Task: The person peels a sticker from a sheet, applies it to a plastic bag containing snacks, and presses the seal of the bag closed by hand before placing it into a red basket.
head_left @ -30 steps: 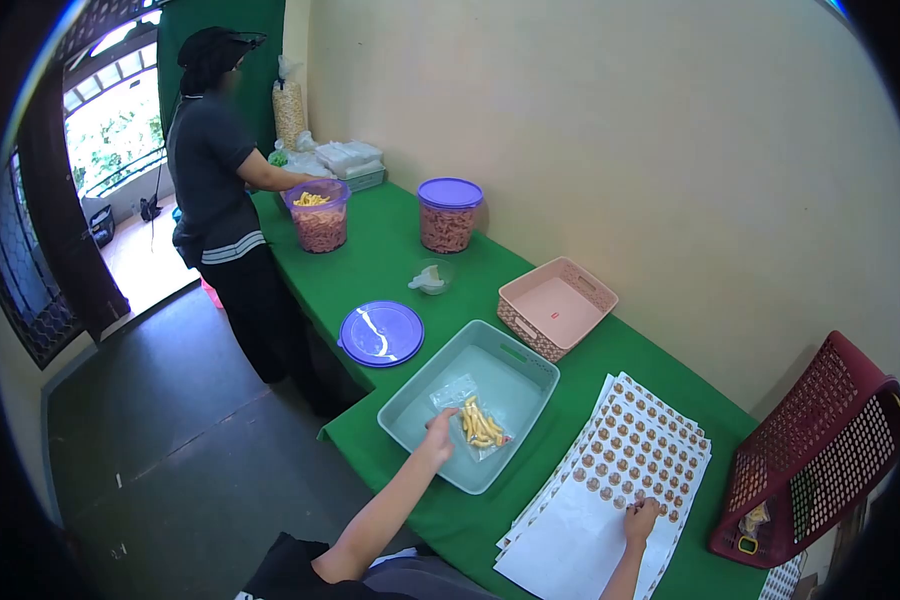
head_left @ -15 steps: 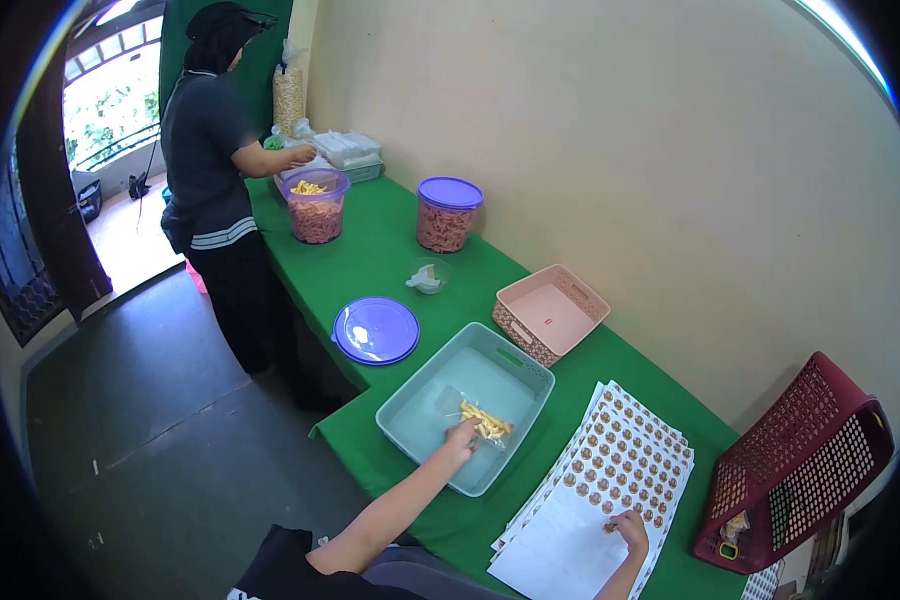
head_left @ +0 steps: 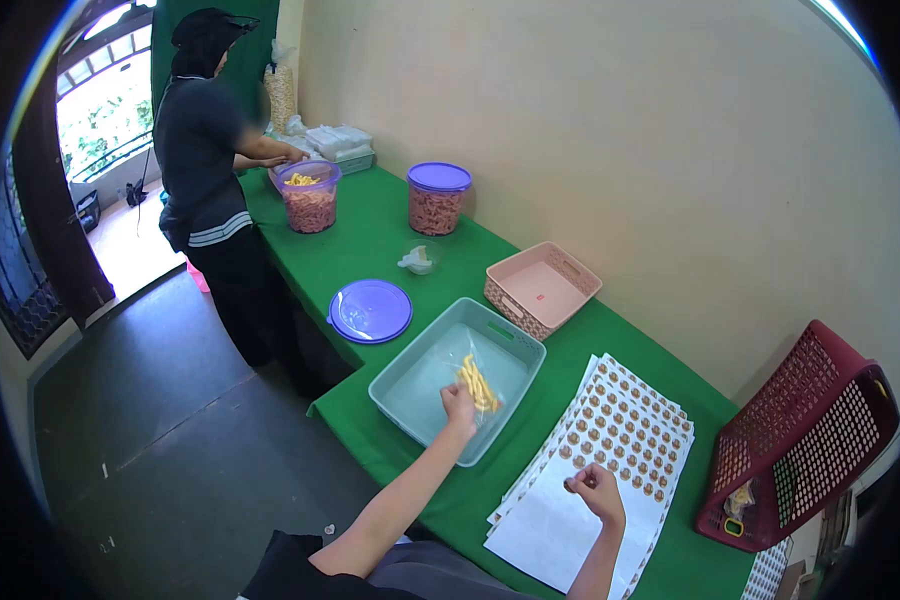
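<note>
Slanting lengthwise down-right, bag of yellow sticks (head_left: 479,385), in left hand (head_left: 458,405)

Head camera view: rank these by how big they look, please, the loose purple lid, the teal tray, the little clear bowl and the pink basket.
1. Teal tray
2. Pink basket
3. Loose purple lid
4. Little clear bowl

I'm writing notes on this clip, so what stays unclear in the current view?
Head view:
- print on the sheets: too small
- small round piece in the right hand: tiny, partly covered by fingers
- gripped corner of the bag: hidden by the left hand
- what the co-worker's hands handle: too small
- forearm ends: right one cut by the bottom edge
</note>
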`<state>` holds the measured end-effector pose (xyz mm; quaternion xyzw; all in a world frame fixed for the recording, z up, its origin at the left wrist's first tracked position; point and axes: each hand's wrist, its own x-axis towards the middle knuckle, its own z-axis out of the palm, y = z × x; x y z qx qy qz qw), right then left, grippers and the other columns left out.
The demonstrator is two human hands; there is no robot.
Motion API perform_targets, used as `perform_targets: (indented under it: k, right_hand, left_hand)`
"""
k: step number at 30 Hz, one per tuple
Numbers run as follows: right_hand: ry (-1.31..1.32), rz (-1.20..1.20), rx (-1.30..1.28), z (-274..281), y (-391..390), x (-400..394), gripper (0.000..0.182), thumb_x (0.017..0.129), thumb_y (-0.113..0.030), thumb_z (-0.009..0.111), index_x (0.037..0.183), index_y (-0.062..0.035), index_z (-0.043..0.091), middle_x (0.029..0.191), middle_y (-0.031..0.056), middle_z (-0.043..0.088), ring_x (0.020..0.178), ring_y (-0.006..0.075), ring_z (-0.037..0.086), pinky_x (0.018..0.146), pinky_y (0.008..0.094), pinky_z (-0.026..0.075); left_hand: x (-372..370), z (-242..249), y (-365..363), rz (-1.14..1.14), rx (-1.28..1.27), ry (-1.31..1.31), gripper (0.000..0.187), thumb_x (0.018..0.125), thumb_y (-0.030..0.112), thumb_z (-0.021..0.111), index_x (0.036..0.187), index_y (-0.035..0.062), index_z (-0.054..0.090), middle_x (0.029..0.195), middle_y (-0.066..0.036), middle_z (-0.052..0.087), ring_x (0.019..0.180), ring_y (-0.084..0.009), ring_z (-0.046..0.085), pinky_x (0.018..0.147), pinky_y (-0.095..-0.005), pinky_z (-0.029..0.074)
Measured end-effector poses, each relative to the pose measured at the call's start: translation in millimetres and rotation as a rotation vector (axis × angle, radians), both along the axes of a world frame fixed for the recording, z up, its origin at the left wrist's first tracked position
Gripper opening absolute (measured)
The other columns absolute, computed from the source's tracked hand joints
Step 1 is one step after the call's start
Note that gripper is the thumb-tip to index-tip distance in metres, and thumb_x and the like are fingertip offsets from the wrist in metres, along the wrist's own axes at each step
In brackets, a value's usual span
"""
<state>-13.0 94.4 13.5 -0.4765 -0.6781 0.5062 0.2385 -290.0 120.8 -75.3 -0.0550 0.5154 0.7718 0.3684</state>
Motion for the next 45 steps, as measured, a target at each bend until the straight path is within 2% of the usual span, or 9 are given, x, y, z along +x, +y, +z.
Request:
perform_targets:
  k: [3,6,11,14,17,24,30,41,45]
  right_hand:
    - [0.048,0.114,0.113,19.6,-4.0,-0.7,0.015,0.068,-0.005,0.062,0.067,-0.0020,0.048,0.066,0.0037,0.056,0.066,0.0105,0.055,0.064,0.0235,0.044]
    - [0.396,0.215,0.169,70.9,-19.0,7.4,0.019,0.069,-0.002,0.062,0.073,-0.0038,0.043,0.069,0.0047,0.056,0.068,0.0121,0.057,0.064,0.0241,0.044]
    - [0.444,0.277,0.370,125.3,-33.0,26.3,0.024,0.070,0.000,0.062,0.084,-0.0015,0.042,0.069,0.0049,0.056,0.070,0.0131,0.058,0.063,0.0233,0.045]
    - [0.465,0.366,0.210,141.2,-35.8,35.1,0.024,0.072,-0.003,0.061,0.089,-0.0010,0.044,0.076,0.0058,0.055,0.070,0.0115,0.056,0.065,0.0237,0.047]
    - [0.464,0.515,0.116,141.4,-44.2,52.6,0.028,0.071,-0.001,0.062,0.090,-0.0036,0.042,0.081,0.0040,0.052,0.074,0.0099,0.055,0.067,0.0209,0.046]
    - [0.468,0.478,0.175,137.8,-56.4,94.5,0.025,0.071,-0.001,0.061,0.088,-0.0004,0.044,0.075,0.0084,0.058,0.070,0.0121,0.058,0.065,0.0242,0.048]
    - [0.430,0.523,0.211,142.9,-51.7,122.0,0.026,0.070,0.000,0.061,0.088,-0.0001,0.043,0.073,0.0101,0.059,0.072,0.0139,0.059,0.064,0.0259,0.049]
    - [0.344,0.497,0.411,138.7,-30.8,142.7,0.028,0.066,0.001,0.065,0.084,-0.0003,0.043,0.071,0.0075,0.058,0.065,0.0107,0.058,0.061,0.0217,0.047]
    - [0.260,0.379,0.758,127.9,-22.6,147.3,0.025,0.063,0.001,0.066,0.081,-0.0006,0.048,0.065,0.0066,0.059,0.062,0.0133,0.059,0.059,0.0228,0.046]
  left_hand:
    - [15.6,57.4,-50.1,-0.080,0.281,-0.037,0.028,0.082,0.014,0.044,0.107,0.0047,0.033,0.100,-0.013,0.047,0.089,-0.0196,0.051,0.075,-0.0337,0.044]
    - [61.4,107.9,-94.8,-0.216,0.434,0.071,0.034,0.079,0.008,0.039,0.113,0.0036,0.032,0.106,-0.014,0.047,0.094,-0.0234,0.051,0.078,-0.0382,0.044]
    - [137.0,140.6,-134.4,-0.471,0.321,0.210,0.045,0.078,0.007,0.041,0.121,0.0035,0.027,0.112,-0.015,0.045,0.100,-0.0229,0.049,0.084,-0.0364,0.041]
    - [177.7,163.4,-150.5,-0.568,0.306,0.303,0.047,0.079,0.011,0.050,0.119,0.0031,0.027,0.112,-0.016,0.045,0.098,-0.0199,0.048,0.083,-0.0303,0.039]
    - [209.0,162.3,-163.7,-0.612,0.344,0.413,0.047,0.080,0.011,0.049,0.119,0.0019,0.024,0.112,-0.019,0.044,0.100,-0.0204,0.047,0.083,-0.0294,0.039]
    - [251.6,165.2,-178.8,-0.555,0.324,0.374,0.043,0.087,0.020,0.039,0.121,0.0019,0.022,0.110,-0.019,0.045,0.102,-0.0215,0.045,0.087,-0.0311,0.034]
    - [280.0,182.5,-179.1,-0.616,0.365,0.546,0.043,0.088,0.025,0.036,0.121,0.0019,0.021,0.108,-0.019,0.046,0.103,-0.0206,0.044,0.088,-0.0307,0.032]
    - [308.7,180.9,-153.4,-0.619,0.338,0.641,0.062,0.074,0.005,0.059,0.122,0.0030,0.020,0.104,-0.016,0.046,0.101,-0.0201,0.045,0.086,-0.0311,0.037]
    - [314.7,167.7,-134.7,-0.585,0.262,0.780,0.055,0.076,0.008,0.058,0.119,0.0002,0.024,0.103,-0.019,0.050,0.099,-0.0218,0.049,0.083,-0.0304,0.039]
